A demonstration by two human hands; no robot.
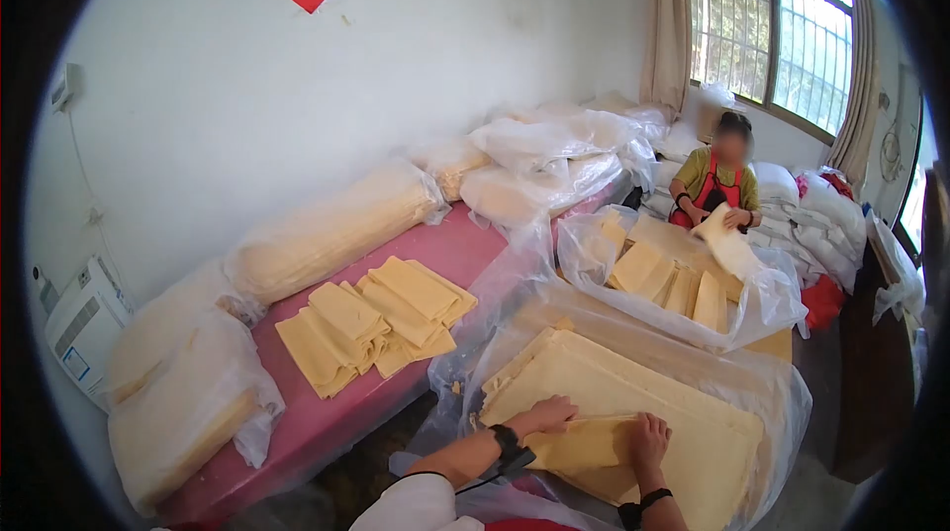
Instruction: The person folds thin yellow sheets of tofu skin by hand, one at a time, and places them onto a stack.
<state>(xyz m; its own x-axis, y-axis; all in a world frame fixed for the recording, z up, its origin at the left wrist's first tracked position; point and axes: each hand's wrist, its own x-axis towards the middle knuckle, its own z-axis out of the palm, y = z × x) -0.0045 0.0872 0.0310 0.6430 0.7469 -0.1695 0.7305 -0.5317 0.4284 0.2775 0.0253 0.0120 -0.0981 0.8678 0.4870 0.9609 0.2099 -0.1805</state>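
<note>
A large stack of thin pale-yellow sheets, like dried tofu skin, lies on clear plastic in front of me. On top of it, a folded yellow sheet is between my hands. My left hand grips its upper left edge, fingers bent over it. At the right end, my right hand has its fingers curled round the fold. The undersides of both hands are hidden.
Folded sheets lie in overlapping piles on a pink-covered table. Plastic-wrapped bundles line the wall. Across from me, a person in a red apron handles a sheet over a plastic-lined container of folded sheets.
</note>
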